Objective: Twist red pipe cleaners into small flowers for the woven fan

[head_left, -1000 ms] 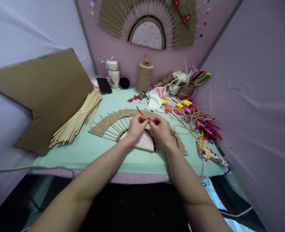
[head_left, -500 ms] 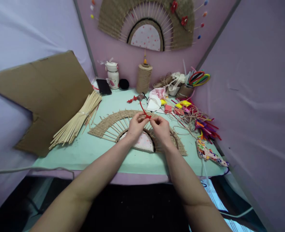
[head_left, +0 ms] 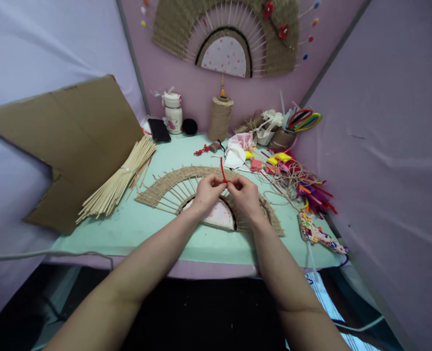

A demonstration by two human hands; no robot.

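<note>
Between my two hands is a red pipe cleaner [head_left: 222, 169], bent at its lower part, with one free end sticking up. My left hand [head_left: 210, 191] pinches it from the left with thumb and forefinger. From the other side my right hand [head_left: 244, 192] pinches the same piece, fingertips almost meeting the left ones. Under both hands lies a woven twine fan [head_left: 161, 187] with thin stick ribs and a white, pink-spotted half-circle [head_left: 218, 217] edged in black. The hands cover part of its middle. Small red pipe-cleaner pieces [head_left: 201, 150] lie behind the fan.
A bundle of thin sticks [head_left: 119, 180] lies left, beside a cardboard sheet [head_left: 88, 141]. Behind stand a twine spool [head_left: 220, 119], a bottle [head_left: 173, 114] and a phone [head_left: 159, 130]. Coloured pipe cleaners [head_left: 316, 195], a patterned glue gun [head_left: 316, 229] and scissors [head_left: 304, 119] are right. A finished fan [head_left: 280, 53] hangs above.
The free end of the red pipe cleaner has swung from leaning left to nearly upright. My fingers have shifted slightly around its bent part, and the whole view has moved a little.
</note>
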